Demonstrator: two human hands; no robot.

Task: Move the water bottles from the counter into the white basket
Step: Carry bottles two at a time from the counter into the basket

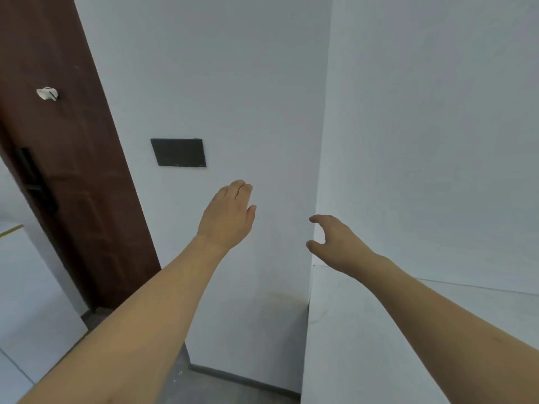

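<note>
No water bottle and no white basket show in the head view. My left hand [229,215] is stretched forward in front of the white wall, fingers loosely together and slightly bent, holding nothing. My right hand [335,243] reaches out at the wall's corner, above the end of a white counter [364,330], with thumb and fingers spread in a curve and nothing between them. Both forearms are bare.
A dark brown door [58,170] with a black handle stands at the left. A black rectangular panel [178,152] is fixed on the white wall. A white cabinet [26,301] is at the far left. Grey floor [227,389] shows below.
</note>
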